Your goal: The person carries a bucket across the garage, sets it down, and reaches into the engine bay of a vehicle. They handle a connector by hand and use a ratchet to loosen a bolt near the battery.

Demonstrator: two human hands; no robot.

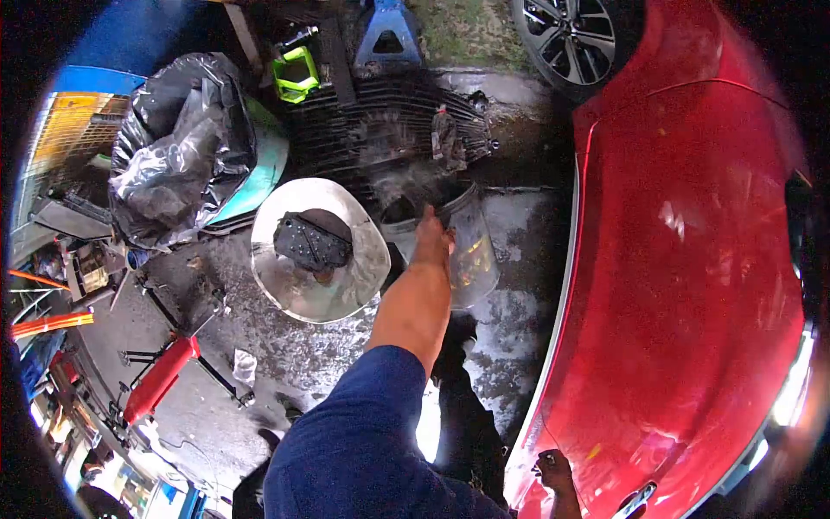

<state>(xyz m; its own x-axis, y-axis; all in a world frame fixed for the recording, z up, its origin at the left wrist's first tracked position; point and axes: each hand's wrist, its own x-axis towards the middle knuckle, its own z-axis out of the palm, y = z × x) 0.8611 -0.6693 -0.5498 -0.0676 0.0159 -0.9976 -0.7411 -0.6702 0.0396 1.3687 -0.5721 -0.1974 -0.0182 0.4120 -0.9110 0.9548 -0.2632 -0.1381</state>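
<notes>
My left hand [430, 232] reaches forward at the rim of a clear plastic bucket [471, 259], its fingers curled over the edge. A greyish blur, like flung liquid, spreads from the bucket's mouth over the dark slatted grate [328, 134]. Left of the bucket stands a pale round basin [367, 268] with a black, wet-speckled part [313, 243] lying in it. At the lower right my right hand [553, 471] is closed near the side of the red car [683, 242]; what it holds, if anything, I cannot make out.
A black-bagged bin [186, 147] stands at the left. Beyond are a bright green frame [296, 75], a blue stand [386, 35], a small bottle [447, 138] and the car wheel [571, 39]. A red stand with black legs [164, 381] sits on the wet floor at lower left.
</notes>
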